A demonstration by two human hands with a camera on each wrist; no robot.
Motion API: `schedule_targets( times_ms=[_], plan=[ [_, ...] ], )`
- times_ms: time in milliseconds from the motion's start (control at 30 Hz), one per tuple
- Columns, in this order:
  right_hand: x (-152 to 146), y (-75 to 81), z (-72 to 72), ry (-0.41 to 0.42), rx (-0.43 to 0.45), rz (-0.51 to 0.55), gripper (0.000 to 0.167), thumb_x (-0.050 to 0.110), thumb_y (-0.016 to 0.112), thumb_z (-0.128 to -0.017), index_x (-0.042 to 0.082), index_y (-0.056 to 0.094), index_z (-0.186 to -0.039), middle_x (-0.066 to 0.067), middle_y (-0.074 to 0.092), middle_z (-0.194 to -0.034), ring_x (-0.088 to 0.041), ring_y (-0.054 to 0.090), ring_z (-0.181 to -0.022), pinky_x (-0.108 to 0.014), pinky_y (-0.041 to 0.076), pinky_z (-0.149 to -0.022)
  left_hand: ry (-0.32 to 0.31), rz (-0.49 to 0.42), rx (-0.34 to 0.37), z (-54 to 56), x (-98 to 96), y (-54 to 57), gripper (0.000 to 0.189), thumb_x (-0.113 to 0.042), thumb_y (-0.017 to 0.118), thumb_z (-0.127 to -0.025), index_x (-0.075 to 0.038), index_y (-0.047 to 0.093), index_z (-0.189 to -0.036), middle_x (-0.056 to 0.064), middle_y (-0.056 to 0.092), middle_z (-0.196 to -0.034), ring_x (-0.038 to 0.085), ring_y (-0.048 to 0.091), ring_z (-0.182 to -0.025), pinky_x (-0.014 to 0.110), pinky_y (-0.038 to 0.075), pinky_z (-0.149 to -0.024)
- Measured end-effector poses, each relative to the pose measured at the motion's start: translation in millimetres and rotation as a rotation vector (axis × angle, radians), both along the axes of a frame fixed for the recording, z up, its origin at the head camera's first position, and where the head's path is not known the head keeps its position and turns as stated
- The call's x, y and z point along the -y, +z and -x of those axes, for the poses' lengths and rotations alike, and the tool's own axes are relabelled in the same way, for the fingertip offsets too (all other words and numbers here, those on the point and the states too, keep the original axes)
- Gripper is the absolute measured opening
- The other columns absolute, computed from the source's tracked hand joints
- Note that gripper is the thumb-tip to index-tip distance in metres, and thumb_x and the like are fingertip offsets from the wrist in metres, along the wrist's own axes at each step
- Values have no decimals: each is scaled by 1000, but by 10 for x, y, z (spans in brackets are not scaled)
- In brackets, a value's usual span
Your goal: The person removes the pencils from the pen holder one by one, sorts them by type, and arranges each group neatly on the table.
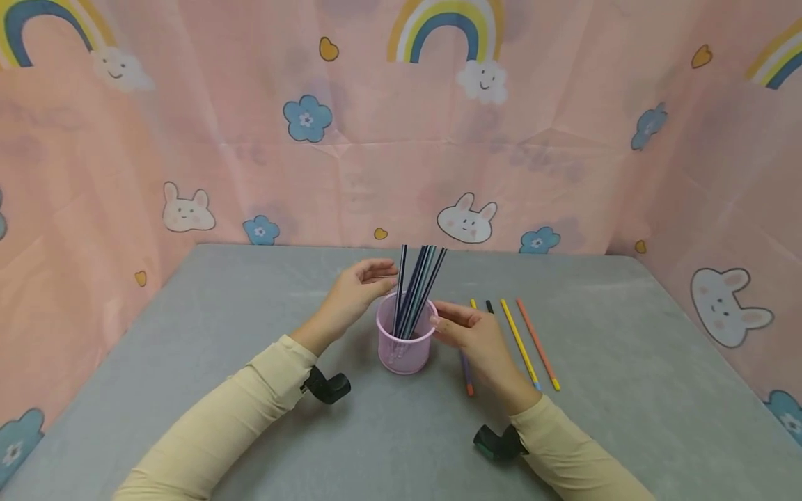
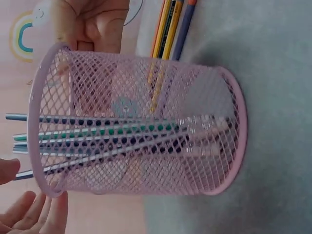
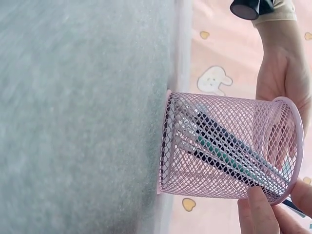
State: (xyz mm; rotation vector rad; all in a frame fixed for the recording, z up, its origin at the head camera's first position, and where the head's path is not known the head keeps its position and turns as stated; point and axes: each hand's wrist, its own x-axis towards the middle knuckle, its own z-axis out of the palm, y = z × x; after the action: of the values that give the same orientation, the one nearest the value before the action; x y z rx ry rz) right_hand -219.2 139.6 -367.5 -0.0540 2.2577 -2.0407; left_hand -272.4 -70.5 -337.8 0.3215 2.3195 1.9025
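Note:
A pink mesh pencil holder (image 1: 404, 355) stands upright on the grey table, with several dark and green pencils (image 3: 219, 151) leaning inside it. Their upper ends stick out over the rim; pale ends rest near the bottom in the left wrist view. My right hand (image 1: 479, 341) holds the holder's rim at the right, thumb and fingers on either side of it. At the far left of the rim is my left hand (image 1: 351, 303), its fingers extended beside the pencils, with a gap between thumb and fingers in the head view.
Several loose pencils lie on the table to the right, among them a yellow pencil (image 1: 519, 341), an orange pencil (image 1: 539, 344) and a purple pencil (image 1: 467, 376), partly behind my right hand. A pink patterned curtain (image 1: 351, 188) hangs around the table (image 1: 250, 417).

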Motion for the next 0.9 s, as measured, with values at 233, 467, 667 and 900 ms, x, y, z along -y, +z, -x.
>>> schedule_targets(
  times_ms=[233, 467, 667, 900],
  plan=[
    [4, 12, -7, 4, 6, -17, 41, 15, 66, -96, -1, 60, -134, -22, 61, -136, -31, 65, -120, -28, 58, -90, 52, -27, 12, 53, -79, 4, 44, -14, 65, -97, 0, 53, -137, 19, 63, -132, 30, 63, -122, 34, 57, -97],
    [8, 4, -1, 9, 6, -19, 41, 15, 66, -96, 0, 61, -133, -21, 62, -135, -33, 64, -121, -30, 58, -91, 92, -11, -12, 68, -125, 11, 41, -10, 67, -94, 1, 57, -132, 20, 65, -126, 30, 65, -116, 33, 58, -95],
    [22, 6, 3, 4, 0, -14, 40, 14, 66, -95, -1, 62, -132, -19, 64, -133, -26, 68, -115, -30, 58, -90, 130, 32, -48, 60, -166, 24, 35, -7, 68, -93, 2, 61, -126, 20, 67, -118, 29, 68, -108, 32, 60, -89],
    [13, 11, -15, -14, 0, -9, 40, 14, 66, -96, -1, 61, -132, -21, 63, -134, -21, 69, -112, -30, 58, -90, 159, 73, -59, 61, -200, 46, 30, -9, 67, -94, 1, 65, -123, 18, 69, -113, 27, 69, -101, 32, 60, -88]
  ],
)
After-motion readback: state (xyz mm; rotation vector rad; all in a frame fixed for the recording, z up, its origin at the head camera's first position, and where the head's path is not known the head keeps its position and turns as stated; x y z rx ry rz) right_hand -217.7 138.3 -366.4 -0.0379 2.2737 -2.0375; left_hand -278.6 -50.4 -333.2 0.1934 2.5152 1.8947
